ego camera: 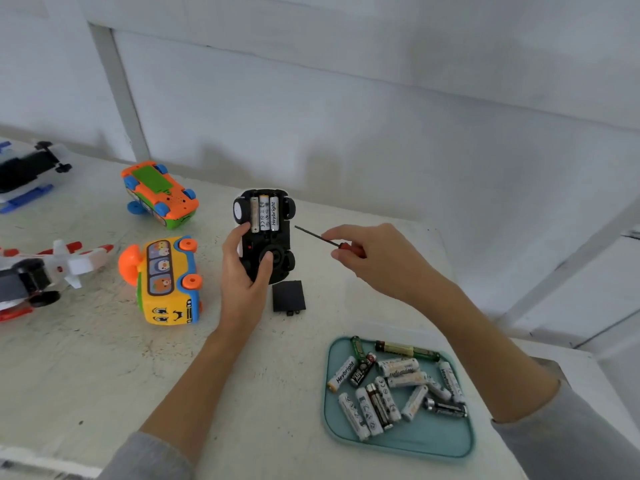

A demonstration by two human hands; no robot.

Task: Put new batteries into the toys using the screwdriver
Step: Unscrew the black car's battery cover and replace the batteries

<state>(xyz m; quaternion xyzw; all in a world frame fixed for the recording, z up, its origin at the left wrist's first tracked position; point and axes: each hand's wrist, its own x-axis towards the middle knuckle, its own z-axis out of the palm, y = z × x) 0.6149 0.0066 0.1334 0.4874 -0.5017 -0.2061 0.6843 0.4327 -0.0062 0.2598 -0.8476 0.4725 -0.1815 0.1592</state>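
A: Left hand (245, 268)?
B: Wrapped around small black plastic toy car (268, 233), lifted off white scuffed tabletop (104, 358), underside toward camera. Fingertips on left edge, thumb pressing near round hub at lower end.

A: Battery bay?
B: Uncovered. Three white cylindrical batteries (265, 213) seated side by side at upper end, rightmost labelled "Heybright".

A: Cover?
B: Flat black rectangular battery door (289, 296) lying on tabletop just below car, beside left wrist.

A: Right hand (372, 258)?
B: Pinching slim screwdriver with red handle and dark metal shaft (323, 239) between thumb and fingers. Shaft pointing up-left toward car; tip near car's right side, apart from it.

A: Spare cells?
B: Teal rounded-corner plastic tray (433, 441) at lower right, holding loose heap of batteries (394, 386), mostly white, a few dark or green. Well apart from both hands.

A: Other toys?
B: Left of car: yellow bus-shaped toy with orange wheels and cartoon face (166, 282), on its side. Behind it, orange-and-green toy vehicle with blue wheels (159, 194), belly up. Far left: white-and-red toy aeroplane (52, 271); behind that, white-black-blue toy (27, 171) cut by frame edge, kind unclear.

A: Sleeves?
B: Grey, pushed up both forearms.
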